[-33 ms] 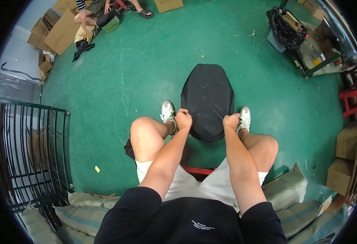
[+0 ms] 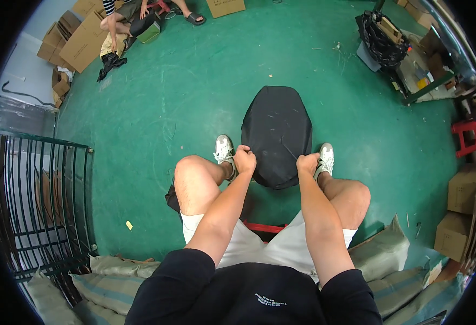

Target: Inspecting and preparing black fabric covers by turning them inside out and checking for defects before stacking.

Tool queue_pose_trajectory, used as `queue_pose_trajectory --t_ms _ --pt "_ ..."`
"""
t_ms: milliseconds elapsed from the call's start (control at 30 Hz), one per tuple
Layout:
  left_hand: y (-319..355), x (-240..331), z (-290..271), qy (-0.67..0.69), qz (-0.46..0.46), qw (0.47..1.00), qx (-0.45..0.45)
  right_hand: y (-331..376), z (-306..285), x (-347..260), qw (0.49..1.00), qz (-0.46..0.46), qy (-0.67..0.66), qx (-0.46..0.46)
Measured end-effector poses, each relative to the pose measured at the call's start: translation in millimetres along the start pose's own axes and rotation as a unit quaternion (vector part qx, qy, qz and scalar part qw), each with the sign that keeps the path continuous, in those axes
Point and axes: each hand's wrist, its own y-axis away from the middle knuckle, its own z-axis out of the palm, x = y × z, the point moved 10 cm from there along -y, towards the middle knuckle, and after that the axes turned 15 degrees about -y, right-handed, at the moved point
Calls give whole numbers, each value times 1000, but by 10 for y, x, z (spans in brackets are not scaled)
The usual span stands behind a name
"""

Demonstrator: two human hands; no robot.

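Between my feet on the floor is a long black fabric cover, drawn taut over a bulky shape with angled corners. What lies under it is hidden. My left hand is closed at the cover's left edge near its close end, fingers curled on the fabric. On the opposite edge my right hand is closed too, pinching the fabric beside my right shoe. Pale scuffs or creases mark the cover's top.
I sit on a red stool. At left stands a dark metal rack; woven sacks lie behind me. Cartons and a red stool are at right, a black-bagged bin farther off. Another person sits far left beside cartons.
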Motion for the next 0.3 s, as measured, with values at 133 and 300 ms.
queue_pose_trajectory --t_ms 133,300 --pt "111 -221 138 14 -73 995 -72 85 66 141 997 -19 -68 -27" --pt "267 -417 181 31 -89 993 -70 198 -28 345 992 -9 -127 12"
